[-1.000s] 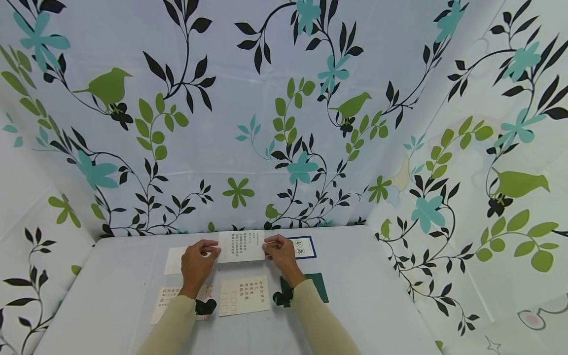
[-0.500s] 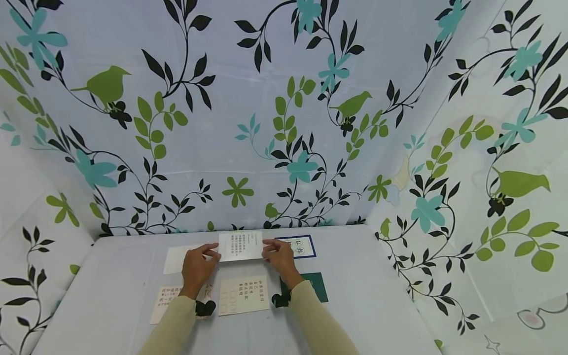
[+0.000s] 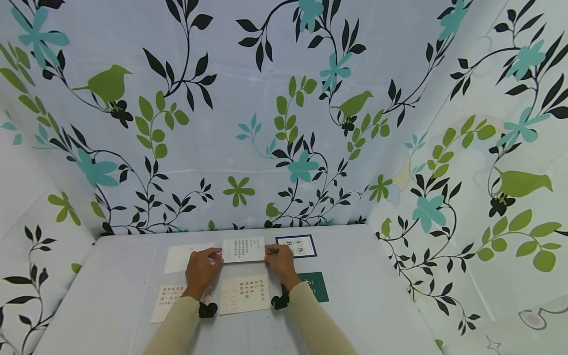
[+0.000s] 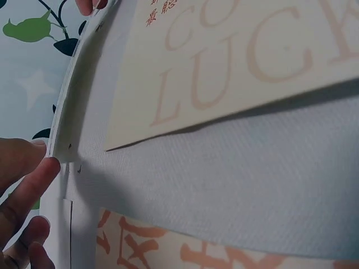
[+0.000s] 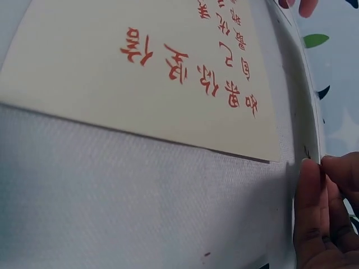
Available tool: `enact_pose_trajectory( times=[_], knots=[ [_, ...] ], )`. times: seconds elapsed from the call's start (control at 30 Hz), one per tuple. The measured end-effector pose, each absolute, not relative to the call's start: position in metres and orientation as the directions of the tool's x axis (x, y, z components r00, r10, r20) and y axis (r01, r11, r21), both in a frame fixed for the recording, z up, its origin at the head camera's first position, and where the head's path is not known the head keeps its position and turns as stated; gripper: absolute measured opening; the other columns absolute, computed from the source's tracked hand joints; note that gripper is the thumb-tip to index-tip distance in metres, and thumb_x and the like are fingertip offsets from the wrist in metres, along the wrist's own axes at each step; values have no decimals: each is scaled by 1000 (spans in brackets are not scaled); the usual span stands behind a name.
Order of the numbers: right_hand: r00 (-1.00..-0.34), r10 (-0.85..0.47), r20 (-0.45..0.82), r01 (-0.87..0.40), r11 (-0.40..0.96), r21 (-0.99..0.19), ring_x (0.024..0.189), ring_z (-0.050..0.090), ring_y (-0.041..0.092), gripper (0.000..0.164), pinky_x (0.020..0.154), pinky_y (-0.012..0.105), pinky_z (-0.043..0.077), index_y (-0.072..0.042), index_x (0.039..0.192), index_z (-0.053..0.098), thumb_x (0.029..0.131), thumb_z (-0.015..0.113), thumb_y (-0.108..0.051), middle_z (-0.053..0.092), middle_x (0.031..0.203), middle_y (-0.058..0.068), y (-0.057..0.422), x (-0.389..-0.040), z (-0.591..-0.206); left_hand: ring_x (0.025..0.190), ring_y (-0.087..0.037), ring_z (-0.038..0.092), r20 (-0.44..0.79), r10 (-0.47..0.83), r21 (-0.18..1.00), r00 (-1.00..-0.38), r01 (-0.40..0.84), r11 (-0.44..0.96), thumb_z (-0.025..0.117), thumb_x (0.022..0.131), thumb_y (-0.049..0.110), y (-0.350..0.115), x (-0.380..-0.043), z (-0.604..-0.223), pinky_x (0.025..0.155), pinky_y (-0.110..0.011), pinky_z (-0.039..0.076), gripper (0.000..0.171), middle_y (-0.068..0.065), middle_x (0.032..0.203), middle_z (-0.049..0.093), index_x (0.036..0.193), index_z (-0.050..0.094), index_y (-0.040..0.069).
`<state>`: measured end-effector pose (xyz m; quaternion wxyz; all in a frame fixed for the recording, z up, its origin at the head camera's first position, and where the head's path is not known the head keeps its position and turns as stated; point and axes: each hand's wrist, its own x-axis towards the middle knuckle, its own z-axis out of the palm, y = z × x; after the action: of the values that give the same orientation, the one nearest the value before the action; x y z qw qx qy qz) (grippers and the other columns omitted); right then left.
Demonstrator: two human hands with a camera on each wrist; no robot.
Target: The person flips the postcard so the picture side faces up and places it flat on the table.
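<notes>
A white card (image 3: pixel 243 250) with columns of small black characters spans the space between my two hands at the back of the table. My left hand (image 3: pixel 203 271) pinches its left edge between thumb and fingertips. At the right edge my right hand (image 3: pixel 280 264) pinches it the same way. Both wrist views show the card (image 4: pixel 84 73) nearly edge-on, close over the white cloth. Just in front lies a cream card (image 3: pixel 245 294) with red writing and large pale "LUCK" lettering, which neither hand touches.
A plain white card (image 3: pixel 177 259) lies back left, a blue-bordered card (image 3: pixel 306 246) back right. Front left is a cream card with red characters (image 3: pixel 166 301), partly under the left arm. A dark green card (image 3: pixel 316 286) lies partly behind the right arm. Patterned cloth (image 3: pixel 266 148) hangs behind.
Both hands have brought the white card down closer to the table and slightly to the right, its far edge dropping nearer. More of the blue-bordered card shows. The other cards stay put.
</notes>
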<state>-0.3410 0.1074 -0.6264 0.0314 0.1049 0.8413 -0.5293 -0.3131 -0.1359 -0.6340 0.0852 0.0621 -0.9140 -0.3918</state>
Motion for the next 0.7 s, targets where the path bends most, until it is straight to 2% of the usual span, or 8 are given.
enact_pose_trajectory(
  times=[0.17,0.3,0.47,0.7],
  knots=[
    [-978,171,-123,189,460,-867,85,69,12,29,77,29,60,-13,118,79,91,77,-2,74,100,0,108,-338,-625,104,-30,62,131,-176,715,-976,-31,699,77,94,15,-139,-310,-634,87,-49,47,33,-5,101,81,127,77,11],
    [-976,199,-91,178,484,-857,86,67,11,23,80,29,59,-14,114,80,93,77,-7,73,98,-1,105,-339,-624,102,-31,62,145,-199,715,-969,-36,698,76,93,15,-148,-308,-633,84,-49,48,31,-7,102,81,124,78,12],
    [-978,173,-117,182,432,-883,81,67,12,24,73,27,58,-14,117,79,93,79,-11,72,95,-1,94,-340,-623,105,-32,62,145,-238,718,-960,-64,693,75,94,17,-167,-307,-631,84,-49,47,28,-8,104,81,122,78,13],
    [-986,96,-139,166,388,-907,77,73,19,26,66,26,59,-12,118,78,92,80,-11,73,92,-2,70,-336,-619,110,-37,60,170,-259,709,-951,-64,702,76,95,16,-199,-302,-627,87,-55,47,31,-13,107,81,125,76,9]
  ],
)
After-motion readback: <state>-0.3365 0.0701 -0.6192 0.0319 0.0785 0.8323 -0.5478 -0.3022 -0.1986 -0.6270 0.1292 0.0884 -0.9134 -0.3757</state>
